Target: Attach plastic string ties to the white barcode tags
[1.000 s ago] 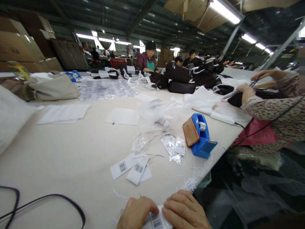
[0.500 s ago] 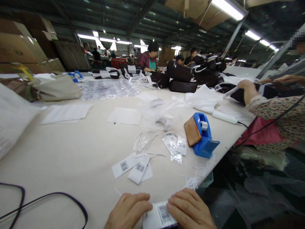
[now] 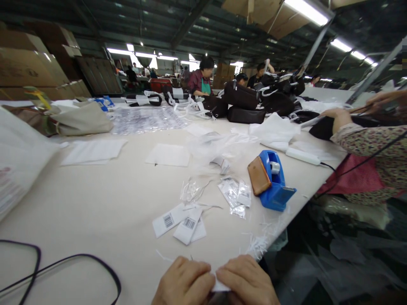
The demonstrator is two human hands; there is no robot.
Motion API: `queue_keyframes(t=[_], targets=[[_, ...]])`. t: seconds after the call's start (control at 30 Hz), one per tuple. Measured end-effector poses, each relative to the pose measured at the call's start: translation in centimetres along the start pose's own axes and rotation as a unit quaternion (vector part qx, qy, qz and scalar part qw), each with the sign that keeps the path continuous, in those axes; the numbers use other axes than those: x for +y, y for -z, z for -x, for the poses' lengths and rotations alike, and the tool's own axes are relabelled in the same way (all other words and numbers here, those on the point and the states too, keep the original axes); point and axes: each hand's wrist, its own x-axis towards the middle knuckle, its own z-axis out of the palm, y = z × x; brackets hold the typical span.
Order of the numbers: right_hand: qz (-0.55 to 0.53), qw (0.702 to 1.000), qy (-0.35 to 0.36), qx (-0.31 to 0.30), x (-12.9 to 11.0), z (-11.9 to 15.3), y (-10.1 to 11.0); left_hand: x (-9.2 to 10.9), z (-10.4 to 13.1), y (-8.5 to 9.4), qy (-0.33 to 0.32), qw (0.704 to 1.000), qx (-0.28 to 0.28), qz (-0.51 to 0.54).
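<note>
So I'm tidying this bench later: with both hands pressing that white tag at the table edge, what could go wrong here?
1. The tag sits at the table's edge between the left hand and right hand; it might slip off.
2. White scraps hang near the edge and may fall.
3. The black cord loops close to the left hand and could snag.

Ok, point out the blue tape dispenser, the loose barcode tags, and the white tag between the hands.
blue tape dispenser [image 3: 276, 186], head view, on its blue side wall.
barcode tags [image 3: 179, 220], head view, middle of the pile.
white tag [image 3: 220, 286], head view, sliver showing between both hands.
</note>
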Motion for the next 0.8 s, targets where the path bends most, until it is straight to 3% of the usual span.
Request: queue_keyframes(t=[0.1,0.23,0.37,0.5,0.6,0.7,0.8], targets=[[-0.079,0.989,-0.118,-0.049,-0.2,0.2,0.3,-0.3,-0.1,-0.3,0.061,0.996,0.032,0.047],[-0.186,0.934,-0.279,-0.126,-0.5,0.3,0.2,-0.4,-0.5,0.0,0.113,0.987,-0.068,0.091],[-0.272,0.863,-0.398,-0.153,-0.6,0.4,-0.2,-0.4,-0.8,0.2,0.114,0.983,-0.126,0.073],[-0.34,0.811,-0.453,-0.15,-0.3,0.3,-0.4,-0.5,-1.1,0.0,0.116,0.982,-0.138,0.062],[-0.376,0.79,-0.461,-0.149,-0.2,0.0,-0.3,-0.6,-1.6,0.2,0.138,0.977,-0.136,0.085],[-0.439,0.754,-0.463,-0.154,-0.1,-0.2,-0.2,-0.7,-2.2,0.7,0.191,0.964,-0.149,0.109],[-0.522,0.697,-0.469,-0.148,0.0,0.0,-0.1,-0.6,-2.8,1.1,0.286,0.924,-0.197,0.163]])
